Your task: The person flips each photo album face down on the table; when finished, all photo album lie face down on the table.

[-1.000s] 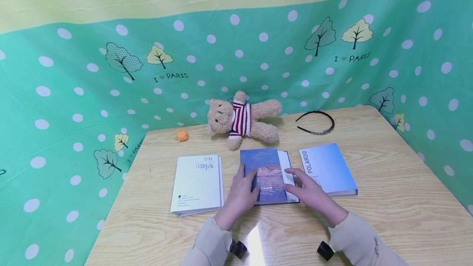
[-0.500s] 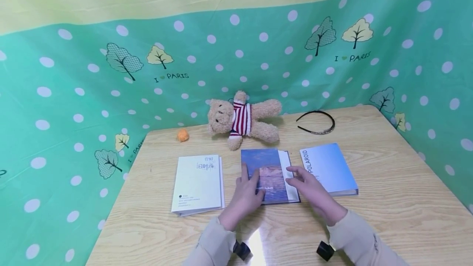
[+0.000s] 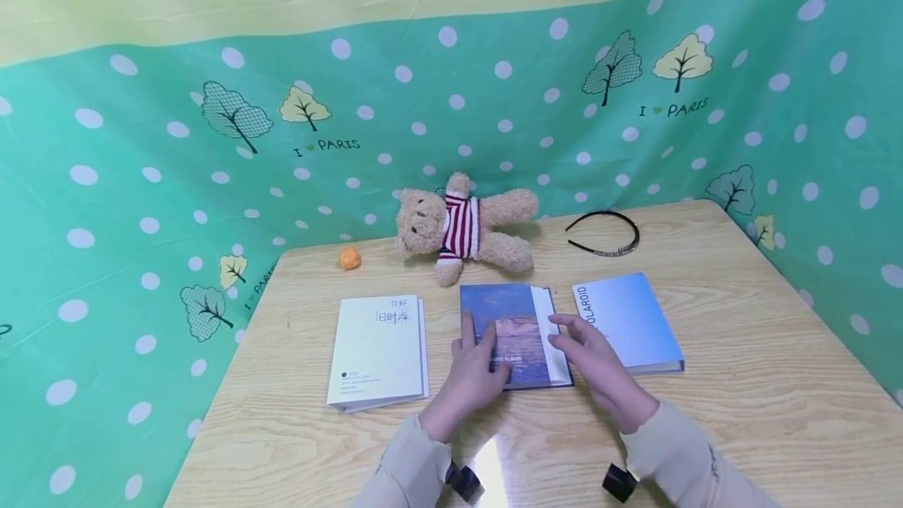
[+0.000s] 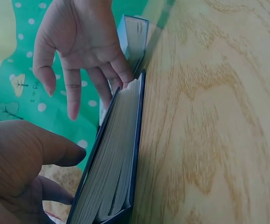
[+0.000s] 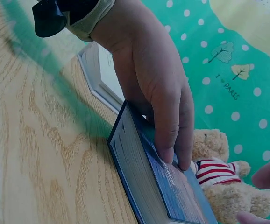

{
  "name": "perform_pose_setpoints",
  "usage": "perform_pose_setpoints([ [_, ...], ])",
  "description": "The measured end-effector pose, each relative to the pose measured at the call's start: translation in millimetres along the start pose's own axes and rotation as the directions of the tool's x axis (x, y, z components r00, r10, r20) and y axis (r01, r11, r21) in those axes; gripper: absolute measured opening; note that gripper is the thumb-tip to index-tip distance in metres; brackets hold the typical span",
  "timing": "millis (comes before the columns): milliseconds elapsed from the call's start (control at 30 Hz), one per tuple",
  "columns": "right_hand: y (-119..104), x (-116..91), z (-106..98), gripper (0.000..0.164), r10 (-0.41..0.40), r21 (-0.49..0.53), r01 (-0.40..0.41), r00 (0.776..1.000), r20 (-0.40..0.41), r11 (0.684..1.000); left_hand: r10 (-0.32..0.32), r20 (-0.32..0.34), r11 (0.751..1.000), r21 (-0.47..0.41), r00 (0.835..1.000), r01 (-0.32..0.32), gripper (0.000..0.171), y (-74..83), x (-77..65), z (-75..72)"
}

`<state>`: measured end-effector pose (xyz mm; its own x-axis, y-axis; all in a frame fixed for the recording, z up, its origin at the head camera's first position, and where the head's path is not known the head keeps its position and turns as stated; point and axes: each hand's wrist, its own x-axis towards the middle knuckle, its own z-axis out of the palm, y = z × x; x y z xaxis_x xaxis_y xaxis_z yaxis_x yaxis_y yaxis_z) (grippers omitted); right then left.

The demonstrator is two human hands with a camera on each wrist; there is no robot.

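Observation:
A photo album (image 3: 518,335) with a sea-and-sky cover lies closed on the table, a strip of white page showing along its right side. My left hand (image 3: 474,371) rests on the lower left of the cover with fingers extended. In the right wrist view, the left hand's fingers (image 5: 166,135) touch the cover. My right hand (image 3: 592,351) is at the album's right edge, thumb and forefinger apart with nothing pinched between them. The left wrist view shows the right hand (image 4: 88,42) with loosely extended fingers above the thick page block (image 4: 118,154); whether they touch it, I cannot tell.
A white album (image 3: 377,351) lies to the left, and a blue Polaroid album (image 3: 628,320) to the right, partly behind the right hand. Farther back are a teddy bear (image 3: 462,226) on its side, a black headband (image 3: 617,252) and a small orange ball (image 3: 349,258).
My left hand has shifted slightly right and down on the cover. My right hand has drawn a little to the right. The photo album stays in place.

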<state>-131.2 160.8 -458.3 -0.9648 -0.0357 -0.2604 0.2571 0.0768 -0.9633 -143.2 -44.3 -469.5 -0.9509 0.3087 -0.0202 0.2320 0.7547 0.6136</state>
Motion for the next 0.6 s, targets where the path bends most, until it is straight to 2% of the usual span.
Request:
perform_pose_setpoints([
  [600, -1.6, -1.0, -1.7, 0.053, -0.031, 0.072, 0.034, 0.999, -0.042, 0.997, -0.062, -0.016, 0.996, -0.063, 0.998, 0.06, 0.08, -5.7, 0.4, 1.9],
])
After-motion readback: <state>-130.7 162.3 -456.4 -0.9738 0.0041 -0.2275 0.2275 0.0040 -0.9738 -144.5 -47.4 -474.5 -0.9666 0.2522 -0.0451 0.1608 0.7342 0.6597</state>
